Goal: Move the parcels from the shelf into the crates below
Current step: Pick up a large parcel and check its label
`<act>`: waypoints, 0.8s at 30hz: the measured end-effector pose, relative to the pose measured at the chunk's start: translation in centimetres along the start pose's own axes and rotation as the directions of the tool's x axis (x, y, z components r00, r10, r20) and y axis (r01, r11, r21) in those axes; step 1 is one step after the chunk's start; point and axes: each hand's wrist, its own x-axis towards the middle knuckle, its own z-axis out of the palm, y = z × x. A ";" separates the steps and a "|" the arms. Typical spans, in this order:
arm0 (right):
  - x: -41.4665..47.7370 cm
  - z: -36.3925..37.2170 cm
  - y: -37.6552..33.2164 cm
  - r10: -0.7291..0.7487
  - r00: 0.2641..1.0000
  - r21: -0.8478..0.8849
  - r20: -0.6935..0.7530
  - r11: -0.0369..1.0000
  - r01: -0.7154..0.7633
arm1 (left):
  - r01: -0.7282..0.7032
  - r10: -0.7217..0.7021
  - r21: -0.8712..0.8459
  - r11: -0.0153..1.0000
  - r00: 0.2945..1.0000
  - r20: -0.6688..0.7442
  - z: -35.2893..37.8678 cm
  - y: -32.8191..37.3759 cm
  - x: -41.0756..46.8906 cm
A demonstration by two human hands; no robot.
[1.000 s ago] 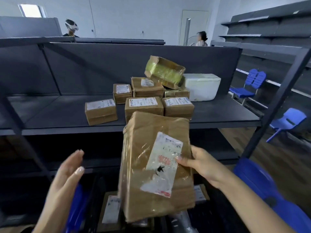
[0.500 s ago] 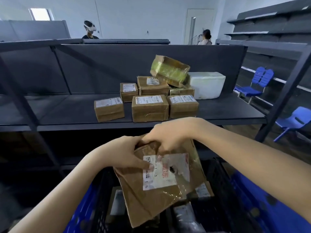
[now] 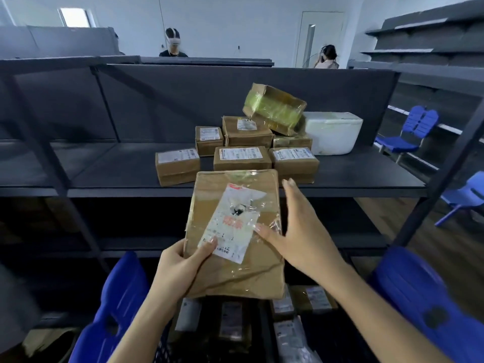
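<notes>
Our left hand grips the parcel by its bottom corner. Our right hand is open, thumb touching it. The parcel is over the crate, in front of the shelf.

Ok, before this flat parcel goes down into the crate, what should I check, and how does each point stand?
1. Grip of the left hand on the flat parcel: ok, thumb on its face, near the lower left corner.
2. Support from the right hand: not ok, it is open and only the thumb tip touches the parcel.
3. Parcel above the crate: ok.
4. Free landing spot: cannot tell, the parcel hides it; parcels in the crate show beside it.
5. Clear of the shelf edge: cannot tell.
</notes>
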 end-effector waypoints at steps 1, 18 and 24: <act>-1.0 0.7 0.5 0.132 0.990 0.130 0.051 0.982 -0.138 | -0.007 0.006 -0.038 0.999 0.999 -0.038 0.2 -0.5 -0.2; -4.0 4.5 4.1 0.150 0.908 0.573 0.392 0.732 -0.368 | -0.047 0.044 -0.084 0.995 0.998 -0.034 0.1 -3.7 -1.4; -4.1 5.9 3.6 0.233 0.895 0.471 0.381 0.784 -0.405 | 0.016 -0.017 -0.033 0.999 0.999 -0.048 -1.0 -5.3 -1.6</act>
